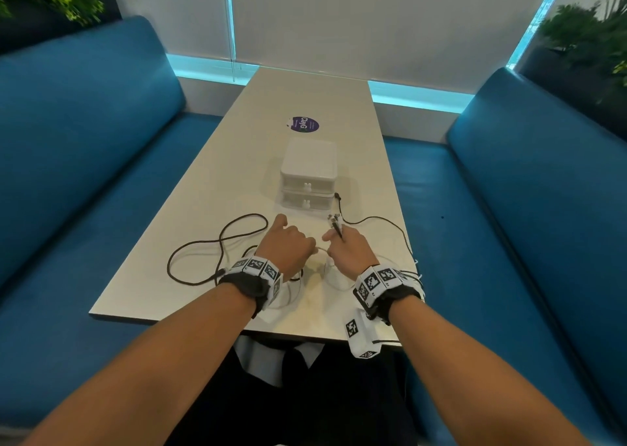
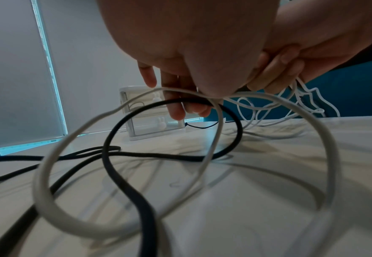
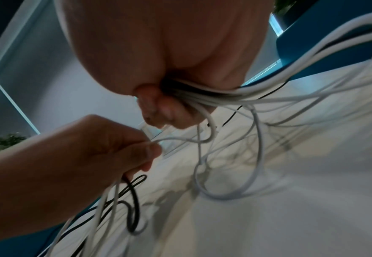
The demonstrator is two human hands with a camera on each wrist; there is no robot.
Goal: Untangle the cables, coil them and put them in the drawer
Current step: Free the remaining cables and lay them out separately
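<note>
White cables (image 1: 319, 277) and a black cable (image 1: 220, 242) lie tangled on the near part of the table (image 1: 237, 160). My left hand (image 1: 288, 242) pinches a white cable (image 2: 215, 107) and holds a black loop (image 2: 119, 125) with it, just above the tabletop. My right hand (image 1: 346, 245) grips a bundle of white and black cables (image 3: 213, 94); their plug ends (image 1: 334, 221) stick up out of the fist. The two hands are almost touching. Behind them stands the white two-drawer box (image 1: 308, 174), both drawers closed.
A purple round sticker (image 1: 303, 125) lies on the table beyond the box. Blue bench seats (image 1: 84, 174) run along both sides. Some white cable hangs over the table's right edge (image 1: 415, 262). Plants (image 1: 590, 38) stand in the far corners.
</note>
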